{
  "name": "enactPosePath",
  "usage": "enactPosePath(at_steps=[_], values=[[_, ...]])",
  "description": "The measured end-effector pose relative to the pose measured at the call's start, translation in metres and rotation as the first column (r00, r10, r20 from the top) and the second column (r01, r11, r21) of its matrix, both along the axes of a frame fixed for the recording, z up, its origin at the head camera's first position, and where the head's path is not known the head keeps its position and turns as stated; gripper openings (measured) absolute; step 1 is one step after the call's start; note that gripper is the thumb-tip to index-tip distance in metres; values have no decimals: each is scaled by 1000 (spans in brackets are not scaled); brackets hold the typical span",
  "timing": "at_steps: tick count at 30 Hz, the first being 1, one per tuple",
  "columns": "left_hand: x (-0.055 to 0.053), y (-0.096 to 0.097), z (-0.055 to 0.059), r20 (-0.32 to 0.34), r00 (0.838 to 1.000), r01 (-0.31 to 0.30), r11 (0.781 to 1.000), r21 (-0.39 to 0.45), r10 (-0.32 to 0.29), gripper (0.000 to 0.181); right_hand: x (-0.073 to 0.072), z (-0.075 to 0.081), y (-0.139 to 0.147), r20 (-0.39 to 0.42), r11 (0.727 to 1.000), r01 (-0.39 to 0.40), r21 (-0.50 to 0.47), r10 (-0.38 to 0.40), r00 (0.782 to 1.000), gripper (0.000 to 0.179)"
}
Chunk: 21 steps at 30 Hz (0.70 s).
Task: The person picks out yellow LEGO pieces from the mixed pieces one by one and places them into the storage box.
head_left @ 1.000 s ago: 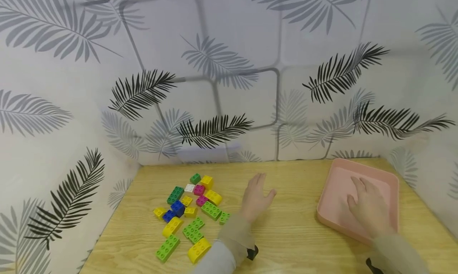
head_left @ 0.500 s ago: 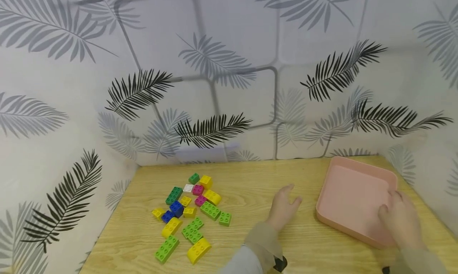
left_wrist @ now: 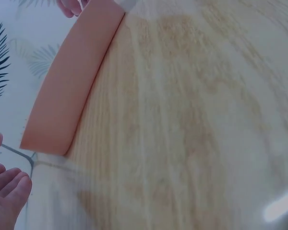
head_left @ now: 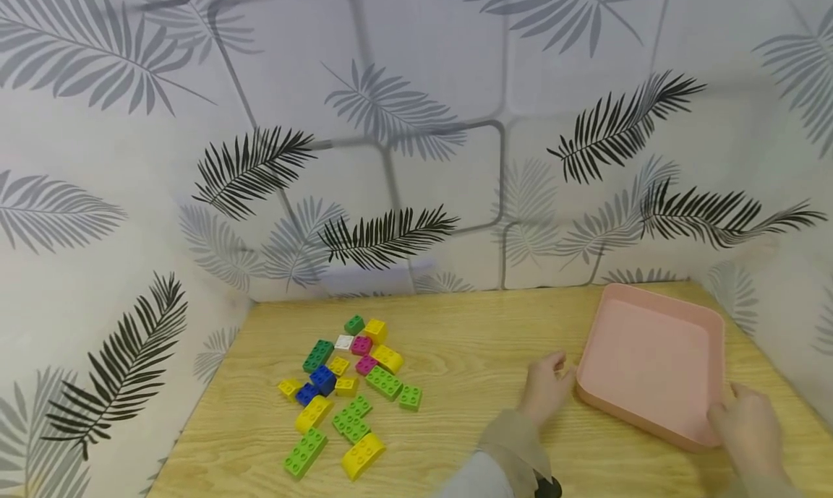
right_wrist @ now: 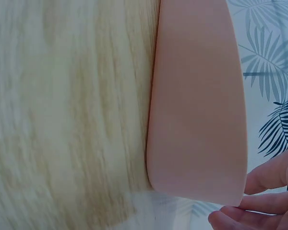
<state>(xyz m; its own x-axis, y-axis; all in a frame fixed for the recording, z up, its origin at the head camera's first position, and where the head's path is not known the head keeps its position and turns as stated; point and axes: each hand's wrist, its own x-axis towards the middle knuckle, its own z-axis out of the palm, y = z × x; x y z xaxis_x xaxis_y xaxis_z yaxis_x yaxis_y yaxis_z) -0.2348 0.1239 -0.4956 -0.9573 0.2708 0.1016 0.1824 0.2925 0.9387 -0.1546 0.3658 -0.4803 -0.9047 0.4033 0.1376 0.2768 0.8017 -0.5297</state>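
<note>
A shallow pink tray (head_left: 654, 364) with rounded corners sits on the right side of the table. My right hand (head_left: 751, 429) is at its right front corner, thumb at the rim and fingers outside the wall; the right wrist view shows thumb and fingers around the corner of the tray (right_wrist: 199, 110). Just left of the tray is my left hand (head_left: 545, 389), palm turned toward it. In the left wrist view the fingers of that hand (left_wrist: 9, 196) are relaxed, with a gap between them and the tray's corner (left_wrist: 48, 136). Nothing is in the left hand.
Several toy building bricks lie loose on the left of the wooden table (head_left: 481, 339), among them a light green brick (head_left: 304, 452), a blue brick (head_left: 322, 377) and a yellow brick (head_left: 363, 454). Behind the table hangs a leaf-patterned cloth (head_left: 416, 180).
My left hand has moved right, from beside the bricks to the tray's left side. The right hand has gone from over the tray to its right front corner. Tray and bricks stay put.
</note>
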Motion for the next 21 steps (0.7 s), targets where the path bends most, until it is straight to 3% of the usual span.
enactPosePath(at_steps=[8, 15, 21], values=[[2, 12, -9, 33, 999, -29, 999, 34, 28, 36, 5, -3, 0, 122, 995, 37, -88, -26, 992, 47], [4, 20, -16, 12, 997, -77, 997, 18, 77, 21, 7, -9, -3, 79, 989, 83, -122, -74, 994, 45], [5, 21, -18, 10, 995, -102, 994, 27, 102, 19, 4, -11, -3, 97, 985, 103, -140, -90, 991, 47]])
